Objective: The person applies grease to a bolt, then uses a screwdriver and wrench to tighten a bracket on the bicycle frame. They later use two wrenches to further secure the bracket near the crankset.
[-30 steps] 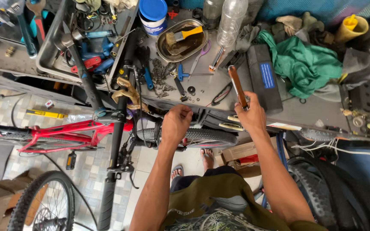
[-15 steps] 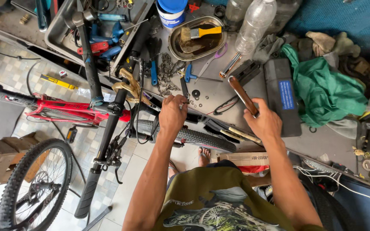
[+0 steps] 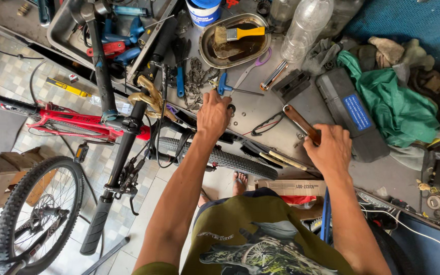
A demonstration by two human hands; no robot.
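Overhead view of a bicycle repair station, from largest element to smallest. A red-framed bicycle (image 3: 72, 122) stands against the near edge of the grey metal tabletop (image 3: 260, 109), its front wheel (image 3: 31, 214) at lower left and its handlebar grip (image 3: 95, 231) pointing toward the viewer; a loose knobby tyre (image 3: 220, 158) lies along the same edge. On the tabletop: a green cloth (image 3: 388, 102) at right, a long black case (image 3: 352, 114) beside it, an oval metal pan (image 3: 235, 43) holding a yellow-handled brush (image 3: 240, 33), a clear plastic bottle (image 3: 306, 28), and a heap of bicycle chain (image 3: 195, 84).

The right hand (image 3: 332, 150) is clenched around a brown-handled flat wrench (image 3: 301, 122), whose head angles up and left over bare tabletop, apart from any fastener. The left hand (image 3: 214, 113) lies palm down, fingers extended among small parts just below a blue-handled T-key (image 3: 225, 87); whether it grips anything cannot be told, since the fingertips are hidden.

The step in hand appears to be selection: one tool is secured while the free hand searches for a small part or a second tool. The next move likely calls for a fine pinch to lift one item cleanly, without snagging the chain or the black cable loop (image 3: 268, 125) nearby.
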